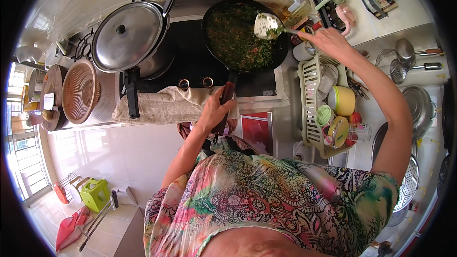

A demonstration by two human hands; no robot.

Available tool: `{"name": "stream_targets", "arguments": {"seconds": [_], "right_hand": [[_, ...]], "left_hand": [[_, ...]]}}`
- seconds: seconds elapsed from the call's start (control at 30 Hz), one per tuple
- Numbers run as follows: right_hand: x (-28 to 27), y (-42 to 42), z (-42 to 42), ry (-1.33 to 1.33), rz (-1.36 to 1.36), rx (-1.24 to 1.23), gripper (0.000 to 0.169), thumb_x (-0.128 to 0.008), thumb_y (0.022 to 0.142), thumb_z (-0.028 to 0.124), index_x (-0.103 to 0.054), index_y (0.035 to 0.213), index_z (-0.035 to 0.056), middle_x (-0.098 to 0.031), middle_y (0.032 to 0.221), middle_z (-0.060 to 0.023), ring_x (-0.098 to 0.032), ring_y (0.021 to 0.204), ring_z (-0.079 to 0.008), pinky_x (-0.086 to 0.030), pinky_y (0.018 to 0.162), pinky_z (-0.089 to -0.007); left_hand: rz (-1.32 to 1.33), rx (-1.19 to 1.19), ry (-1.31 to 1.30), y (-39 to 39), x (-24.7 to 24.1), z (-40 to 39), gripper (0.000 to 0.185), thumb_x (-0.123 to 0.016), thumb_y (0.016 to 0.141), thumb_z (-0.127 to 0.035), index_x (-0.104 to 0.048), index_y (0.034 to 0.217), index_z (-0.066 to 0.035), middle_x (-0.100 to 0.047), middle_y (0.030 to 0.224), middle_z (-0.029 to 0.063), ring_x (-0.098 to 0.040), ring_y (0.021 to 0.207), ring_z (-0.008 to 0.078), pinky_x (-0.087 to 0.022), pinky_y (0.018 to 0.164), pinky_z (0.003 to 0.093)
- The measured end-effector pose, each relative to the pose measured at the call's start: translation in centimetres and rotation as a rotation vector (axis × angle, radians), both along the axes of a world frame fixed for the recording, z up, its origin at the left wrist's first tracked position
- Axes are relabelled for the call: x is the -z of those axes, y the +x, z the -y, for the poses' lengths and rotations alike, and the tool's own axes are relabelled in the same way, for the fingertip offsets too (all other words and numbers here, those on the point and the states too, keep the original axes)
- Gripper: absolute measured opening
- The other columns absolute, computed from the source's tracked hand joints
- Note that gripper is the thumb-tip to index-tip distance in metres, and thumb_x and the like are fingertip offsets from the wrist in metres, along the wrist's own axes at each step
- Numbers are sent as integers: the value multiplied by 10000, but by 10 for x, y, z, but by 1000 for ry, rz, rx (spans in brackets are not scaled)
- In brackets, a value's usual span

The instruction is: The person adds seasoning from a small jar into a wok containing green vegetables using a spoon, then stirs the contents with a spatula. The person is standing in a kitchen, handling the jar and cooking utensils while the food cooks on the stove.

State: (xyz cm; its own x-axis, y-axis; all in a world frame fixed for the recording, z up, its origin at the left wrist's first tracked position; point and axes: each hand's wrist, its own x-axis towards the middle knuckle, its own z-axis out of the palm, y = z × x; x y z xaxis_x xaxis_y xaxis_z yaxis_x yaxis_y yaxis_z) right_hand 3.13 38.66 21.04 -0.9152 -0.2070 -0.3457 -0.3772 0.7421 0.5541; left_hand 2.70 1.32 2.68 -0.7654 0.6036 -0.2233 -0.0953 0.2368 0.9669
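My left hand (212,111) grips the dark handle (228,92) of a black wok (208,48) on the cooktop (191,43). Chopped greens with reddish-brown bits (240,35) are spread over the inside of the wok. My right hand (326,41) is closed around the handle of a metal spatula (266,25). The spatula's broad blade is held over the right part of the wok, with green shreds stuck to it. Whether the blade touches the food is hard to tell.
Left of the wok stands a lidded pan (128,39), its black handle jutting over a beige cloth (157,109). A plastic colander basket (81,91) and a round wooden board (53,114) sit farther left. On the right are a dish rack (310,114) with cups and an oil jug (294,5).
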Motion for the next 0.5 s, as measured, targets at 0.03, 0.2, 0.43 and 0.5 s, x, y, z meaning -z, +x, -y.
{"name": "stream_targets", "arguments": {"seconds": [0.03, 0.2, 0.43, 0.5], "right_hand": [[7, -4, -5, 77, -25, -21, 553, -542, 812, 82, -484, 1344, 219, -624, 686, -86, -645, 634, -248, -500, 548, -371], [22, 4, -13, 109, 100, -64, 592, -536, 762, 27, -485, 1336, 164, -582, 596, -56, -610, 565, -232, -483, 539, -356], [37, 3, 44, -611, 586, 516, 481, -409, 952, 179, -370, 1429, 230, -609, 790, -178, -630, 679, -308, -534, 621, -431], [48, -6, 80, -758, 611, 740, 492, -411, 955, 178, -351, 1441, 228, -570, 669, -136, -588, 511, -252, -526, 509, -399]], "left_hand": [[4, 10, -1, 0, -1, -1, 539, -620, 783, -270, -526, 1218, 35, -626, 838, 177, -597, 745, 228, -469, 698, 345], [15, 25, 8, 0, -2, 0, 544, -615, 785, -257, -516, 1227, 45, -634, 832, 196, -617, 748, 255, -477, 711, 349], [-64, 23, 12, 2, 5, 1, 582, -614, 788, -252, -484, 1265, 54, -649, 934, 239, -649, 858, 302, -483, 772, 367], [-61, 6, 7, 4, 7, 3, 586, -614, 788, -249, -479, 1271, 53, -644, 965, 247, -647, 886, 310, -481, 791, 369]]}}
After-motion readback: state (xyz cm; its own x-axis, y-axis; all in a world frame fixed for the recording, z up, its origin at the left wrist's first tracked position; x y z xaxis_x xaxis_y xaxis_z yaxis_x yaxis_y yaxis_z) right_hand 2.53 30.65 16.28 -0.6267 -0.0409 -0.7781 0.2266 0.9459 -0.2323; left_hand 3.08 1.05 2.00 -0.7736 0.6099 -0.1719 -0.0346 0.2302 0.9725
